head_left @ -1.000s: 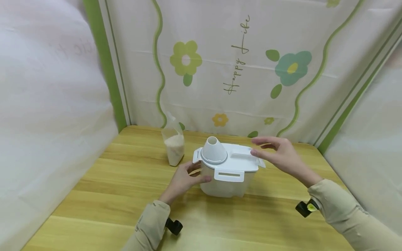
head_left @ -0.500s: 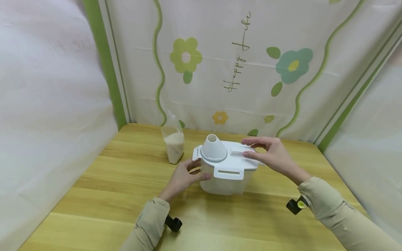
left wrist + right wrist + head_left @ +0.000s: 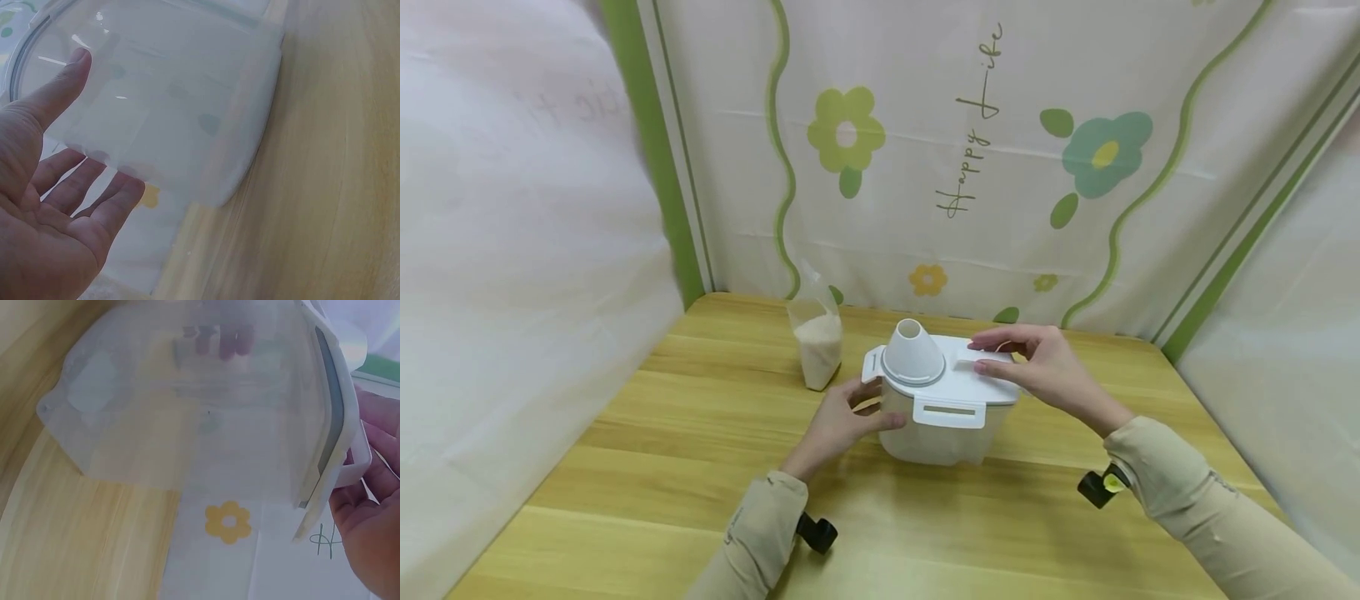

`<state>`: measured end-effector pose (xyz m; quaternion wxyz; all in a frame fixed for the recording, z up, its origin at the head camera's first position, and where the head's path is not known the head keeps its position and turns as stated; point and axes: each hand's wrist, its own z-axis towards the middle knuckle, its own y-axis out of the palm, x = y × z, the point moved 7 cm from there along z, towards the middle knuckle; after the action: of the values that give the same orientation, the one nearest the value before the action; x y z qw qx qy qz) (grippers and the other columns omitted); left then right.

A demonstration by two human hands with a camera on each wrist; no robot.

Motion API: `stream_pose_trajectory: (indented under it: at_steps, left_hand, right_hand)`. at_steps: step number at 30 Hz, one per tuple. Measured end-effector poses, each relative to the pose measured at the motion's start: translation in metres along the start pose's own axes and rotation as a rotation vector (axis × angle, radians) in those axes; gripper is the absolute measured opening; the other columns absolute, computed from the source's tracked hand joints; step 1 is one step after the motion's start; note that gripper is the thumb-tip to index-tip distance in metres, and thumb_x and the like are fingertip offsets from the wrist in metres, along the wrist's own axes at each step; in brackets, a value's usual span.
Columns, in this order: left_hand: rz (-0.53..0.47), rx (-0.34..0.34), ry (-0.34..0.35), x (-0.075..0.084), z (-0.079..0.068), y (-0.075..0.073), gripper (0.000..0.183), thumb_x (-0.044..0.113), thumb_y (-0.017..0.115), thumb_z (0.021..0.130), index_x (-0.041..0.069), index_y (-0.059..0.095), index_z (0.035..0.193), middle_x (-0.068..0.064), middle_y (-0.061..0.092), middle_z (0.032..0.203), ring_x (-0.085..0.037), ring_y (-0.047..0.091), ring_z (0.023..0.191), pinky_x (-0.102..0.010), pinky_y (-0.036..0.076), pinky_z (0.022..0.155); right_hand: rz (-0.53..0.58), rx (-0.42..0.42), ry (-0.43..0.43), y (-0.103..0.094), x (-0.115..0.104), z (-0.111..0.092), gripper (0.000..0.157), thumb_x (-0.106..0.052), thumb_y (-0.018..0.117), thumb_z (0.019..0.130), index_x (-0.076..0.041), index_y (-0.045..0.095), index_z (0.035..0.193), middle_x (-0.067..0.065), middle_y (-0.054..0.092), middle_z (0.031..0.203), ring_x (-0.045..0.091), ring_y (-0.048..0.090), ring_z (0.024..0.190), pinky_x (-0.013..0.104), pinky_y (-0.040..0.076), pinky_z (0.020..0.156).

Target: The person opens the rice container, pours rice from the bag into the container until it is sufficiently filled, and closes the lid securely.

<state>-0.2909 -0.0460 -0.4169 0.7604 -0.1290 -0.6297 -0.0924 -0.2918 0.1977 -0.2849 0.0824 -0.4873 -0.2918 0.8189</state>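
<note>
Beyond and above the grip of the right hand (image 3: 1048, 367) we read "Happy Life" (image 3: 976, 125) in cursive on the back curtain (image 3: 910, 208), running upward; in the right wrist view we make out an H (image 3: 325, 542) there, near that hand. Well left of the grip, the side curtain (image 3: 512, 250) bears faint letters, and the left sleeve (image 3: 760, 525) a tiny mark, both too unclear for us to read
</note>
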Motion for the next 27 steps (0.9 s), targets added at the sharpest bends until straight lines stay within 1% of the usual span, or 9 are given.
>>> stream_pose_trajectory:
  at_steps: [4, 8, 12, 16, 21, 27]
  left_hand:
    - [-0.001, -0.002, 0.002, 0.001, -0.001, 0.000, 0.067, 0.023, 0.089, 0.075, 0.017, 0.059, 0.135, -0.002, 0.055, 0.137, -0.025, 0.049, 0.127, -0.037, 0.048, 0.099]
    - [-0.003, 0.002, -0.009, 0.001, -0.001, -0.001, 0.068, 0.024, 0.089, 0.074, 0.017, 0.060, 0.135, -0.001, 0.055, 0.137, -0.024, 0.049, 0.127, -0.036, 0.048, 0.099]
    - [-0.008, -0.001, -0.010, 0.000, -0.001, -0.001, 0.067, 0.024, 0.089, 0.074, 0.018, 0.060, 0.134, -0.001, 0.056, 0.136, -0.023, 0.049, 0.127, -0.037, 0.047, 0.100]
    - [-0.009, -0.002, -0.011, -0.001, 0.000, 0.000, 0.066, 0.024, 0.089, 0.074, 0.018, 0.060, 0.134, 0.000, 0.057, 0.135, -0.021, 0.050, 0.126, -0.039, 0.046, 0.101]
    - [-0.013, 0.010, -0.012, -0.002, -0.001, 0.000, 0.066, 0.022, 0.088, 0.076, 0.010, 0.060, 0.134, -0.006, 0.055, 0.137, -0.025, 0.050, 0.127, -0.039, 0.047, 0.101]
    - [-0.027, 0.019, -0.042, -0.003, 0.000, -0.001, 0.065, 0.014, 0.086, 0.077, 0.001, 0.057, 0.134, -0.016, 0.050, 0.141, -0.032, 0.046, 0.129, -0.042, 0.045, 0.102]
  right_hand:
    - [0.031, -0.007, -0.004, 0.003, 0.009, 0.003, 0.026, -0.013, 0.082, 0.083, -0.009, 0.075, 0.108, 0.003, 0.071, 0.106, 0.020, 0.065, 0.096, 0.023, 0.053, 0.081]
    - [0.071, -0.006, 0.012, 0.007, 0.012, 0.004, 0.028, -0.017, 0.082, 0.082, -0.009, 0.076, 0.109, 0.005, 0.071, 0.108, 0.020, 0.065, 0.099, 0.022, 0.054, 0.075]
    - [0.070, 0.012, 0.044, 0.009, 0.015, 0.003, 0.032, -0.019, 0.083, 0.081, -0.009, 0.076, 0.111, 0.004, 0.071, 0.111, 0.016, 0.064, 0.104, 0.021, 0.055, 0.073]
    - [0.057, 0.035, 0.066, 0.010, 0.018, 0.001, 0.033, -0.019, 0.084, 0.080, -0.010, 0.077, 0.111, 0.004, 0.071, 0.111, 0.014, 0.063, 0.107, 0.019, 0.054, 0.074]
    - [0.048, 0.049, 0.098, 0.010, 0.018, 0.000, 0.034, -0.024, 0.084, 0.080, -0.013, 0.077, 0.111, 0.002, 0.071, 0.112, 0.014, 0.062, 0.108, 0.019, 0.053, 0.071]
    - [0.060, 0.051, 0.127, 0.012, 0.018, -0.002, 0.035, -0.024, 0.083, 0.081, -0.012, 0.076, 0.114, 0.003, 0.070, 0.115, 0.014, 0.062, 0.109, 0.019, 0.054, 0.071]
